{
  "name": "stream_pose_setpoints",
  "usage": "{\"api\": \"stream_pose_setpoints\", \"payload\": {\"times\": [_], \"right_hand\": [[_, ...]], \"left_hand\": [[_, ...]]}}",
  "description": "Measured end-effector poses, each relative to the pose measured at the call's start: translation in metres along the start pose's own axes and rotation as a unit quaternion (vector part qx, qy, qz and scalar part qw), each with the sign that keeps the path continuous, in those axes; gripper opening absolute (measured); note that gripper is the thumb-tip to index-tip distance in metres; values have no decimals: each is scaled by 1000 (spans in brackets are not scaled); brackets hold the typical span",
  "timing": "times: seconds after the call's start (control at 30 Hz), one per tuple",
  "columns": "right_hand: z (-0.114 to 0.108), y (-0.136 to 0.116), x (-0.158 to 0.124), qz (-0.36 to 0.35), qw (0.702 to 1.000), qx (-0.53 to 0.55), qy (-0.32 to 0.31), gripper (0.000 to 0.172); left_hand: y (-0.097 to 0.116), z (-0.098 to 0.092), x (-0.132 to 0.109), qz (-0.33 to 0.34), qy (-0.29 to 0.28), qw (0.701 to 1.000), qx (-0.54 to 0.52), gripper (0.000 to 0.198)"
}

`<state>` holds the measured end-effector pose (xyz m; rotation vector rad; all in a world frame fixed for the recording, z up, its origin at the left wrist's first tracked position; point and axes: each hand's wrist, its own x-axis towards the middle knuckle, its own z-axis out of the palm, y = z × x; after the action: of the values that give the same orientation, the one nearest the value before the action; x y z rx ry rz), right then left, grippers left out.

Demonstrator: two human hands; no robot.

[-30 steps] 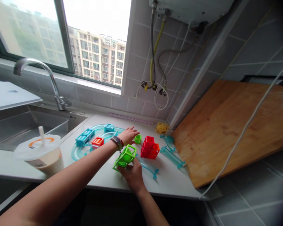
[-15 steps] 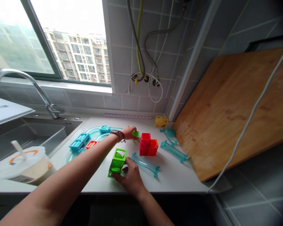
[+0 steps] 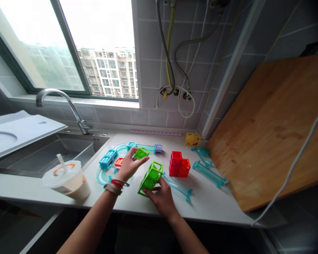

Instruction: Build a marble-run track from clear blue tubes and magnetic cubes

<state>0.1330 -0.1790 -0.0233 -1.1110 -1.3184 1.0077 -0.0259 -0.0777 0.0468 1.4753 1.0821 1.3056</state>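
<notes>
My left hand (image 3: 129, 164) grips a single green cube block (image 3: 142, 153) between thumb and fingers, above the counter. My right hand (image 3: 163, 197) is closed around the lower part of a tilted stack of green cube blocks (image 3: 151, 176). The two green pieces are close but apart. Behind my right hand lies a clear blue track piece (image 3: 178, 186). Red cube blocks (image 3: 176, 164) stand stacked to the right, with an orange-red one (image 3: 184, 168) against them. On the left, a curved blue track (image 3: 102, 175) joins blue blocks (image 3: 108, 158), and a purple block (image 3: 158, 149) sits at its far end.
A lidded drink cup with a straw (image 3: 66, 180) stands at the left by the sink (image 3: 49, 151). More blue track pieces (image 3: 209, 173) and yellow blocks (image 3: 192, 139) lie at the right. A wooden board (image 3: 278, 134) leans there, with a white cable (image 3: 294, 165) across it.
My left hand has picked up the green block from beyond the red blocks and drawn it back toward me. The stack in my right hand is raised and tilted. The view has shifted left.
</notes>
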Motion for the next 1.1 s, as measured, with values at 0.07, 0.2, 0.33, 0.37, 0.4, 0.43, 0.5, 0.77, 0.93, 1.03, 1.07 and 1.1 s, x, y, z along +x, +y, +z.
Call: {"api": "stream_pose_setpoints", "payload": {"times": [0.07, 0.2, 0.33, 0.37, 0.4, 0.43, 0.5, 0.77, 0.93, 1.03, 1.07, 1.1], "right_hand": [[0, -1, 0, -2, 1000, 10, -3, 46], [-1, 1, -1, -3, 999, 30, -18, 47], [-4, 0, -1, 12, 996, 81, -30, 50], [-5, -1, -1, 13, 995, 93, -31, 51], [-6, -3, -1, 12, 994, 103, -33, 53], [-7, -5, -1, 10, 993, 112, -35, 55], [-8, -9, 0, 5, 991, 131, -38, 56], [-11, -11, 1, -7, 987, 158, -28, 55], [-11, -9, 1, -3, 991, 137, -5, 58], [-12, -6, 1, 2, 991, 132, 6, 61], [-12, -5, 1, 4, 991, 132, 6, 61], [-12, -4, 0, 6, 991, 133, 7, 61]], "left_hand": [[0, -9, -29, -67, 49, 995, -64, 52], [-4, -19, -67, -173, 84, 973, -128, 56], [-3, -18, -79, -211, 43, 954, -207, 56], [-1, -16, -80, -212, 38, 948, -233, 58], [0, -14, -80, -210, 35, 943, -256, 59], [2, -13, -80, -207, 34, 938, -275, 60], [2, -11, -79, -206, 30, 931, -299, 62], [-6, -7, -84, -216, 6, 926, -310, 48], [-6, -3, -81, -198, 22, 936, -290, 38], [-7, -8, -78, -173, 41, 946, -273, 41], [-8, -10, -77, -166, 44, 949, -264, 43], [-8, -13, -76, -161, 46, 953, -254, 45]]}}
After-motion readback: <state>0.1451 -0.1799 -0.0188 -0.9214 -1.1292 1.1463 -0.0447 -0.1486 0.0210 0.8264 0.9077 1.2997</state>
